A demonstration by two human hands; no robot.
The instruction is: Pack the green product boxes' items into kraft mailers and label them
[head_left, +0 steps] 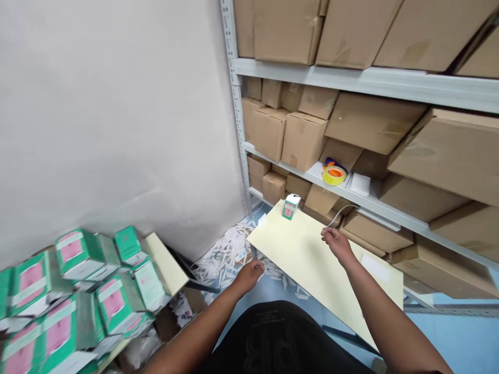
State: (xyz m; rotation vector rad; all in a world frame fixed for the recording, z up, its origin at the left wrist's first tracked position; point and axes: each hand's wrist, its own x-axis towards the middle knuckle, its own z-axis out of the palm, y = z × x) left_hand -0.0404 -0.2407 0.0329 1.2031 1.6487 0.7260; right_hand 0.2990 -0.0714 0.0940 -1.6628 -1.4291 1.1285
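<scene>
Left hand (249, 276) loosely closed, nothing seen in it, just off edge of bench (298, 246). R hand (336, 244) pinched shut over bench, by white cord (343, 209); can't tell if gripped. Prob. betw. handling steps; next grasp wd call for opening up + a reach. Sm. green-pink box (289, 206) upright, bench's far L corner. More green boxes (127, 244), L-side bench (167, 262); cartons (304, 137) on shelves (280, 67) beyond.
</scene>
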